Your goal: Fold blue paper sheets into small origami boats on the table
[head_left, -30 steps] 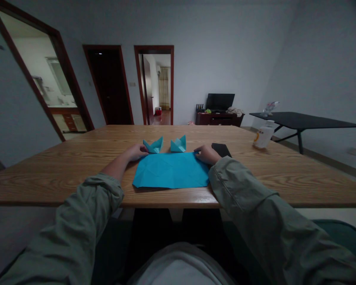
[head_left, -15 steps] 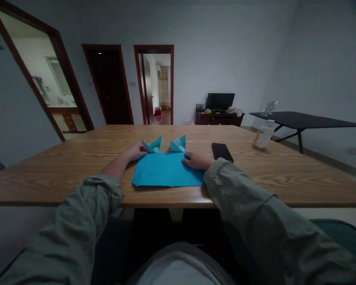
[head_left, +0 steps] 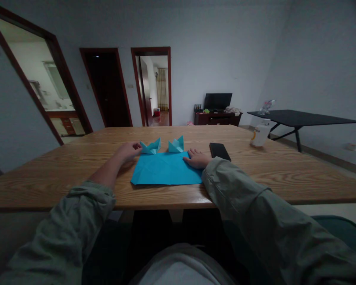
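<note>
A sheet of blue paper [head_left: 166, 170] with crease lines lies on the wooden table in front of me. Just past its far edge stand two small folded paper boats of lighter blue, a left boat [head_left: 151, 148] and a right boat [head_left: 176, 145]. At the left boat's pointed left end is my left hand [head_left: 129, 151], fingers loosely bent and a little apart; whether they touch the boat is hard to see. My right hand [head_left: 198, 158] rests flat on the sheet's far right corner, fingers spread. My right sleeve covers the sheet's right edge.
A black phone [head_left: 220, 151] lies right of my right hand. Farther right stands a whitish translucent bottle [head_left: 260, 134] on the wooden table [head_left: 86, 166]. Beyond are a black folding table [head_left: 302, 118] and a television [head_left: 218, 101] on a dark cabinet.
My left hand has drawn slightly left and away from the sheet's corner. My right hand's fingers have spread flatter on the sheet. The view has shifted a little; the boats stay in place.
</note>
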A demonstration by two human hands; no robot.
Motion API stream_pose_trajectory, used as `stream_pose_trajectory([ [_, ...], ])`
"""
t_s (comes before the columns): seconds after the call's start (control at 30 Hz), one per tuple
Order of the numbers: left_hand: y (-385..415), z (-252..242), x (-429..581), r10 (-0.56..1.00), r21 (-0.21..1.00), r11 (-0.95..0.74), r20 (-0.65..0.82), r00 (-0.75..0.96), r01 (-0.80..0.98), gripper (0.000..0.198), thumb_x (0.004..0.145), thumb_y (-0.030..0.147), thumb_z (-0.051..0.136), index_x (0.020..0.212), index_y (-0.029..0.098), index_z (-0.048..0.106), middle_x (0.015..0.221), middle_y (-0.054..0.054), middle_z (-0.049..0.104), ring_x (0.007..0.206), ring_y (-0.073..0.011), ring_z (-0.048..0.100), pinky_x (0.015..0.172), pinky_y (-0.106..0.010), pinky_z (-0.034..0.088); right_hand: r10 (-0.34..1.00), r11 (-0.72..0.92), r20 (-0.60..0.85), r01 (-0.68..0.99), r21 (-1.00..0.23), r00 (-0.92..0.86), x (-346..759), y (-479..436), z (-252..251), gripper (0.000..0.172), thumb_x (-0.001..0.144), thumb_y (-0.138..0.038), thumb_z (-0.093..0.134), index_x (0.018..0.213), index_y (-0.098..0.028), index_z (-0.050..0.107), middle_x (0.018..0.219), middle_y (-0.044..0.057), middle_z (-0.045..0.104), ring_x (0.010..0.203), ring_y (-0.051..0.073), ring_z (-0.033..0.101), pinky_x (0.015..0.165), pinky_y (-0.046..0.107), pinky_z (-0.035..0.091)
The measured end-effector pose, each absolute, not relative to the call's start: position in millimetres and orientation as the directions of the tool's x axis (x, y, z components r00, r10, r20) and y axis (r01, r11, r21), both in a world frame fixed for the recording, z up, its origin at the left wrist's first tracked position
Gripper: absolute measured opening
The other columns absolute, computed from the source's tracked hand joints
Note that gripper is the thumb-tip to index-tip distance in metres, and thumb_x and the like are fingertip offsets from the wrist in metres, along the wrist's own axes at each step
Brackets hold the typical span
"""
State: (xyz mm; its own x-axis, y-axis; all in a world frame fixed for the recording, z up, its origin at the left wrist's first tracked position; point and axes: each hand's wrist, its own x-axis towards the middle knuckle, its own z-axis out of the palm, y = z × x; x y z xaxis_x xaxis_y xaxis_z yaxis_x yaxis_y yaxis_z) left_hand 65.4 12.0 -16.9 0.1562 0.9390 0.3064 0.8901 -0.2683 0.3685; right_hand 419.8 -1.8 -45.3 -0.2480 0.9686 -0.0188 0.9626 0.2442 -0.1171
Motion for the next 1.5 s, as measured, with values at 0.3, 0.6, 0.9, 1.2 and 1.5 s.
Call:
stream_pose_trajectory([
  [0.3,-29,-28,138,0.861,0.175,-0.482,-0.088,0.501,0.858,0.078,0.089,0.068,0.03,0.153,0.023,0.025,0.16,-0.009,0.018,0.147,-0.0324,0.013,0.117,-0.049,0.012,0.965,0.26,-0.013,0.957,-0.128,-0.264,424,5,-48,0.076,0.094,-0.061,0.028,0.152,-0.012,0.026,0.159,0.017,0.017,0.146,0.037,0.011,0.115,0.056,0.016],
  [0.6,-26,-30,137,0.875,0.119,-0.449,-0.144,0.463,0.886,0.08,0.089,0.069,0.021,0.155,0.024,0.015,0.161,-0.007,0.008,0.148,-0.0327,0.004,0.116,-0.054,0.007,0.81,0.56,0.04,0.751,-0.35,-0.585,437,-57,-5,0.078,0.081,-0.059,0.062,0.146,-0.022,0.041,0.154,0.009,0.034,0.142,0.029,0.03,0.118,0.04,0.022],
  [0.9,-21,-33,134,0.871,0.138,-0.451,-0.147,0.468,0.882,0.083,0.087,0.073,0.021,0.155,0.026,0.015,0.161,-0.007,0.007,0.148,-0.0335,0.003,0.115,-0.055,0.007,0.773,0.575,0.012,0.692,-0.437,-0.634,468,-93,-7,0.082,0.067,-0.053,0.076,0.14,-0.027,0.05,0.149,0.006,0.043,0.138,0.029,0.038,0.117,0.042,0.025],
  [1.2,-19,-34,133,0.868,0.14,-0.456,-0.147,0.474,0.879,0.083,0.086,0.074,0.021,0.155,0.028,0.014,0.161,-0.006,0.007,0.148,-0.0329,0.002,0.115,-0.055,0.006,0.763,0.592,0.196,0.543,-0.596,-0.616,463,-96,-1,0.049,0.073,-0.046,0.071,0.115,-0.023,0.065,0.133,0.008,0.057,0.123,0.026,0.053,0.102,0.04,0.044],
  [1.5,-20,-33,134,0.872,0.14,-0.451,-0.139,0.469,0.881,0.083,0.087,0.073,0.022,0.155,0.026,0.015,0.161,-0.007,0.008,0.148,-0.0336,0.004,0.115,-0.055,0.007,0.767,0.583,0.144,0.586,-0.562,-0.625,465,-103,1,0.07,0.067,-0.05,0.077,0.13,-0.027,0.057,0.147,0.007,0.044,0.135,0.029,0.041,0.112,0.044,0.033],
])
